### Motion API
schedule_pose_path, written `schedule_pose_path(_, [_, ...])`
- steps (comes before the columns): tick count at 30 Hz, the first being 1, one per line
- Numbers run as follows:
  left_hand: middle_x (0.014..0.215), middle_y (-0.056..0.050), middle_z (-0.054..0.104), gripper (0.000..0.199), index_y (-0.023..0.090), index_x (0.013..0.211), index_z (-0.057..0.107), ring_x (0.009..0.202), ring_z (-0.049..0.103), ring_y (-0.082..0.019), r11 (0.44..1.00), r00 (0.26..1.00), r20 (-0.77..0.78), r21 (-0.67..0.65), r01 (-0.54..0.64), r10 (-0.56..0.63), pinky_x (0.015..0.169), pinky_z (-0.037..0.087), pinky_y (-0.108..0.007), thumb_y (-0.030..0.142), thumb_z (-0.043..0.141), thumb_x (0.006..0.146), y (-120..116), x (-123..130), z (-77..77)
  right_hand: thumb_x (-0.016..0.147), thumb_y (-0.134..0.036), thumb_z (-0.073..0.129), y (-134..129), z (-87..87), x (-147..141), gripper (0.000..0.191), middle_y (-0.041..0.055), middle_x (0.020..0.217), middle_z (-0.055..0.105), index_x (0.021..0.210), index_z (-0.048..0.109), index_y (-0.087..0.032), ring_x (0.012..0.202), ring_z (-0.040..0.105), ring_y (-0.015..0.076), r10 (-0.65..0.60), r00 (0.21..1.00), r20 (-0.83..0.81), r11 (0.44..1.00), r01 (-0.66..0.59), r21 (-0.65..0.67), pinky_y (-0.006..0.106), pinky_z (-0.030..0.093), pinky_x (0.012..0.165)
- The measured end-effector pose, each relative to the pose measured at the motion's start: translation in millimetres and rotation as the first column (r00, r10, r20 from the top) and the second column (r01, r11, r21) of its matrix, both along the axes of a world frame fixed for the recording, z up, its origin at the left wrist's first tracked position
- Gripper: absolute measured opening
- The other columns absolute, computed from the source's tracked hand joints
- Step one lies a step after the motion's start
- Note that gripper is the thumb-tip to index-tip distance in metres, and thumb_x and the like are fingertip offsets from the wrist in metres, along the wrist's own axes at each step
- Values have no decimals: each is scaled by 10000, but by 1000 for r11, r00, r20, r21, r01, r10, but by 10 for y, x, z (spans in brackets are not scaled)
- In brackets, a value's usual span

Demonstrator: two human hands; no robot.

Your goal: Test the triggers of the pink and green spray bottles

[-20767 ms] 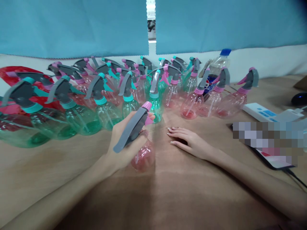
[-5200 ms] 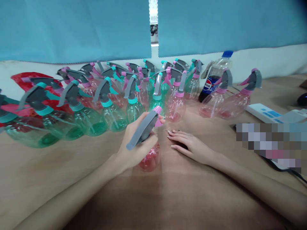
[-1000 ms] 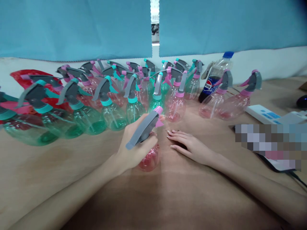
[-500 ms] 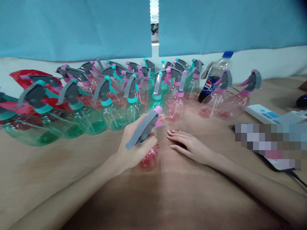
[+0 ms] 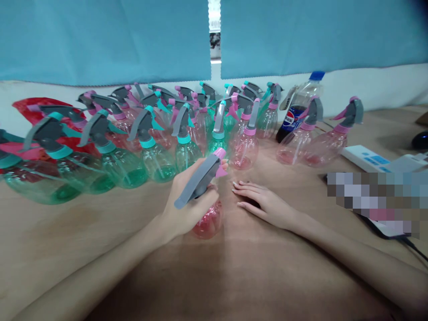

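Observation:
My left hand (image 5: 187,200) is wrapped round the neck of a pink spray bottle (image 5: 209,223) with a grey and pink trigger head. The bottle stands upright on the wooden table (image 5: 254,267), and my fingers hide its neck and collar. To its right, my right hand (image 5: 264,200) lies palm down on the tabletop, fingers stretched out and holding nothing. Just beyond the hands stand a pink spray bottle (image 5: 245,151) and a green spray bottle (image 5: 219,141). A row of green spray bottles (image 5: 125,167) runs off to the left.
More pink and green spray bottles crowd the back. A cola bottle (image 5: 296,111) stands behind two pink spray bottles (image 5: 326,147) at the right. Further right are a white power strip (image 5: 364,159) and a blurred-out device with a cable (image 5: 414,245). Red plastic (image 5: 43,109) lies at the left.

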State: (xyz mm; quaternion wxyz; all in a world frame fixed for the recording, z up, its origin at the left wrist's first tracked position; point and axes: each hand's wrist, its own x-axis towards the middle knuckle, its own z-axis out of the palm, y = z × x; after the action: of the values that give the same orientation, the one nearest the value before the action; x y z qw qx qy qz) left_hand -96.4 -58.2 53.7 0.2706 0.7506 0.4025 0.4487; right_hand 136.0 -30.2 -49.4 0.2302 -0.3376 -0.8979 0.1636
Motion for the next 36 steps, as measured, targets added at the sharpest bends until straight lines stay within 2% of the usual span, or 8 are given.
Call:
schedule_pose_path(6, [680,50,429,205,210,924,542,569,377,-103,1000,1000,-17,-23,2,-2,544,346,-235,141,467,745,-13,4,28,980,-379,457,-2,7,1,382,78,1355,594,1303,565,-205,1323,476,240,-5,1000,14,1000,5,-5,475,371,1123])
schedule_pose_path(11, [654,50,442,148,206,873,513,541,378,-104,999,998,-64,-47,-24,21,523,317,-245,170,467,737,0,5,45,983,-386,450,2,-1,3,384,74,1355,595,1304,563,-207,1324,475,234,0,1000,20,1000,0,-4,468,370,1123])
schedule_pose_path(16, [624,63,382,223,211,912,549,506,340,-94,1000,997,-79,1,21,-21,502,295,-239,124,460,727,4,-11,58,979,-377,461,1,0,0,378,75,1348,601,1300,567,-208,1322,478,235,0,1000,7,1000,0,-5,467,367,1126])
schedule_pose_path(20, [650,55,387,119,195,770,495,537,350,-88,995,996,-89,89,40,-32,513,292,-234,100,451,714,12,-22,80,980,-379,460,0,0,0,381,78,1353,596,1299,568,-202,1328,471,235,-1,1000,10,1000,1,-1,470,364,1128])
schedule_pose_path(22, [652,57,381,120,192,760,487,545,333,-86,993,995,-90,103,53,-43,515,284,-232,93,438,711,16,-25,89,980,-380,459,2,-2,1,381,75,1359,592,1306,563,-212,1327,473,237,0,1000,4,1000,0,1,480,361,1128])
schedule_pose_path(29, [642,57,408,103,176,762,511,535,325,-84,999,996,-81,26,40,-38,509,291,-236,110,443,718,-10,-9,111,976,-382,465,3,-3,1,388,79,1368,584,1303,568,-200,1335,464,236,-4,1000,8,1000,4,1,472,352,1137])
schedule_pose_path(36, [633,62,375,115,192,742,482,527,314,-86,999,998,-51,18,43,-42,501,280,-233,97,442,691,1,-10,107,979,-387,458,8,-11,3,390,77,1367,585,1311,562,-211,1331,469,230,1,1000,3,1000,-1,-8,470,358,1132])
